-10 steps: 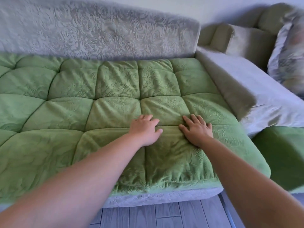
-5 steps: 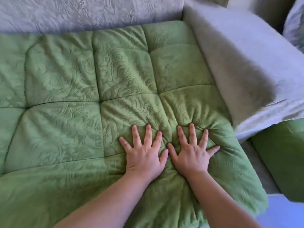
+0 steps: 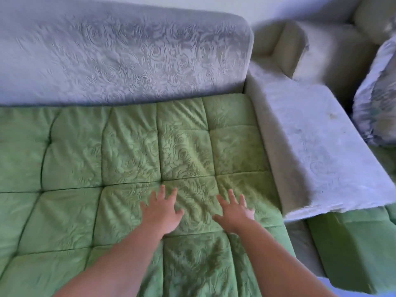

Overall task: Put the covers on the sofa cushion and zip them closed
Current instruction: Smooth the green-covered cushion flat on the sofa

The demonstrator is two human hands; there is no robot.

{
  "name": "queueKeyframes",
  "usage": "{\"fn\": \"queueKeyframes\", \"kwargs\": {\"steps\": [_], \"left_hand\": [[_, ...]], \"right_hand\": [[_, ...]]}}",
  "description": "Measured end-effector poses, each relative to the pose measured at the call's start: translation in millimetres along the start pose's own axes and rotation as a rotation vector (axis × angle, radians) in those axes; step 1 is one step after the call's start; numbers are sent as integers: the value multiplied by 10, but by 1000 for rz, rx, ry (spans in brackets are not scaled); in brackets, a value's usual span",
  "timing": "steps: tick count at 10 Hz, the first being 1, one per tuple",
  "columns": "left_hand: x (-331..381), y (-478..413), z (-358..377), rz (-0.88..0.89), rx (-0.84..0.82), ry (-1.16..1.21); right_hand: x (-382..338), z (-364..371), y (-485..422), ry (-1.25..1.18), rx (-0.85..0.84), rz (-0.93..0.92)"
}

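Since half a second ago the two hands have drawn apart: they lay side by side with thumbs almost meeting, and now a strip of green fabric shows between them. The view has also pulled back, so the sofa's back is in sight again.

Two bare forearms reach in from the bottom edge. The left hand (image 3: 161, 211) and the right hand (image 3: 234, 213) both lie palm down with fingers straight and spread, holding nothing. They rest on the green cushion (image 3: 128, 157), near its right front part; the picture is slightly blurred, so how hard they press cannot be told.

The green cushion fills the sofa seat. Its cover is soft and quilted into puffy squares by stitched seams, with a raised swirling rose pattern and small creases around the hands.

Just right of it stands a blocky armrest (image 3: 310, 146) in pale grey fabric embossed with the same pattern. Below the armrest, at the lower right, lies a second green piece (image 3: 353, 243).

Behind the seat rises the wide grey backrest (image 3: 128, 56), rounded at its top corner. Farther right sit beige cushions (image 3: 321, 50) and a patterned pillow (image 3: 377, 108), cut off by the frame edge.
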State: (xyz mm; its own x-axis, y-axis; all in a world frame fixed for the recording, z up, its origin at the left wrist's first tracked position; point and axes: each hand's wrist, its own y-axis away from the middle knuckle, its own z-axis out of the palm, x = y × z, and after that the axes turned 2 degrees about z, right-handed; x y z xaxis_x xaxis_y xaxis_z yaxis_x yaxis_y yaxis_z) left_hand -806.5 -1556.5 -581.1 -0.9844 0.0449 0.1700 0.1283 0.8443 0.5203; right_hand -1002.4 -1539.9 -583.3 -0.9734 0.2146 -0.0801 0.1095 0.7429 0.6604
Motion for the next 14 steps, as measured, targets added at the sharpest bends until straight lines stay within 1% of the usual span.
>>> {"fn": "queueKeyframes", "kwargs": {"steps": [1,2,3,4,5,7,8,9,11,12,13,14], "left_hand": [[-165,-570,-370,-3,101,-45],[-299,-1248,-632,20,132,-123],[-245,-1810,-787,122,94,-244],[-150,-2489,-805,155,-17,-285],[-62,-2847,-746,111,-179,-291],[13,-3009,-762,80,-314,-287],[0,-3178,-679,46,-334,-309],[-14,-3304,-602,54,-328,-337],[-4,-3135,-699,75,-290,-359],[-40,-2940,-857,115,-256,-350],[-186,-2377,-945,125,-219,-221],[-323,-1683,-889,63,-115,-56]], "right_hand": [[-217,-399,-489,-6,111,38],[-337,-748,-1063,39,193,101],[-247,-1111,-1544,120,184,152],[-235,-1319,-2154,91,61,169],[-279,-1332,-2477,91,-78,206],[-209,-1347,-2735,88,-209,195],[-221,-1289,-2966,79,-236,169],[-210,-1208,-3109,80,-232,162],[-167,-1219,-2968,66,-174,138],[-141,-1287,-2769,97,-136,115],[-45,-1281,-2327,104,-128,111],[-47,-1020,-1770,50,-145,44]]}}
